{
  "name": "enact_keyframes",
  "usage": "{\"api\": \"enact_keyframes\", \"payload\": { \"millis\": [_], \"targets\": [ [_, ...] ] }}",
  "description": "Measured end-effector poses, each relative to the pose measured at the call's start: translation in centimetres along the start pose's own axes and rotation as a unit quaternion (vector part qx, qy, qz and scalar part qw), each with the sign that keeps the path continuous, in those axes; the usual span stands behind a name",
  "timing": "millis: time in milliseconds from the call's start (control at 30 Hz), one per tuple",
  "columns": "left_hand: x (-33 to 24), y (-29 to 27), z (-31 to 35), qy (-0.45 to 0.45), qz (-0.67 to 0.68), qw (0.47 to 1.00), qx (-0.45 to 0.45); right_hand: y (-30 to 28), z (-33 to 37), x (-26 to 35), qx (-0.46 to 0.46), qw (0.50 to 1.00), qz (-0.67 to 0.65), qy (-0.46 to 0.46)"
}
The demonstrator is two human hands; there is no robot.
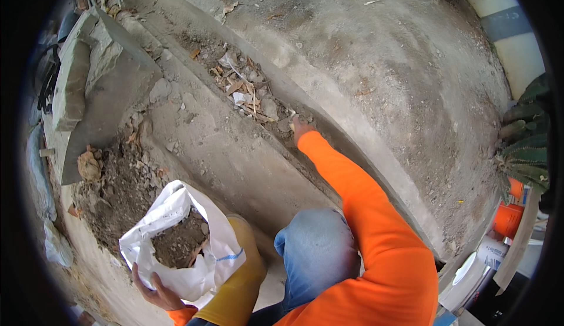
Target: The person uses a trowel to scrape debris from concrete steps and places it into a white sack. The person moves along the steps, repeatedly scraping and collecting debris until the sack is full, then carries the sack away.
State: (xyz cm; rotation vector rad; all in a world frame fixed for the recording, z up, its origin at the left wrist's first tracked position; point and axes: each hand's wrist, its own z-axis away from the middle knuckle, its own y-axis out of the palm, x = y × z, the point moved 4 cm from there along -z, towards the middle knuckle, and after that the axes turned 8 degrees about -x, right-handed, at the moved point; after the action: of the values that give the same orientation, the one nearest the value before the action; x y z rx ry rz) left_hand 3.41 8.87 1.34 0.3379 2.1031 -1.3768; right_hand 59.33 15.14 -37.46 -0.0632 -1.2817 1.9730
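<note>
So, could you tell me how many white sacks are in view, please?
1. The sack sits at lower left, open and part-filled with soil, its edge held by the left hand. Others may be hidden beyond the frame.

You've got a white woven sack lower left, mouth wide open and rim rolled back, approx. half full of brown soil and rubble, a blue stripe on its side. It stands upright on the concrete, next to the loose dirt heap. Your debris lies up the shallow gutter: dry leaves, paper scraps, small stones, strung along the channel. Nearest bit looks like a pale scrap, prob. paper – too small to tell.
</note>
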Motion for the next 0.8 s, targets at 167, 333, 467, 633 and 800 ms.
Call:
{"api": "enact_keyframes", "payload": {
  "millis": [167,333,467,633,800],
  "targets": [
    [0.4,-0.2,1.0,-0.101,0.076,0.992,-0.006,0.1,4.3,-5.5,-0.021,0.992,0.008,0.121],
    [0.2,0.0,0.8,-0.097,0.069,0.993,0.004,2.2,6.8,-6.3,0.050,0.995,0.035,0.078],
    [0.3,0.4,0.7,-0.099,0.072,0.992,-0.002,0.5,10.9,-11.1,-0.016,0.981,0.016,0.192],
    [0.4,0.6,0.7,-0.078,0.041,0.996,0.026,1.7,8.0,-11.1,0.027,0.995,0.039,0.084],
    [0.6,0.2,0.7,-0.079,0.046,0.996,0.014,1.2,13.5,-18.5,-0.011,0.988,-0.013,0.154]
  ]
}}
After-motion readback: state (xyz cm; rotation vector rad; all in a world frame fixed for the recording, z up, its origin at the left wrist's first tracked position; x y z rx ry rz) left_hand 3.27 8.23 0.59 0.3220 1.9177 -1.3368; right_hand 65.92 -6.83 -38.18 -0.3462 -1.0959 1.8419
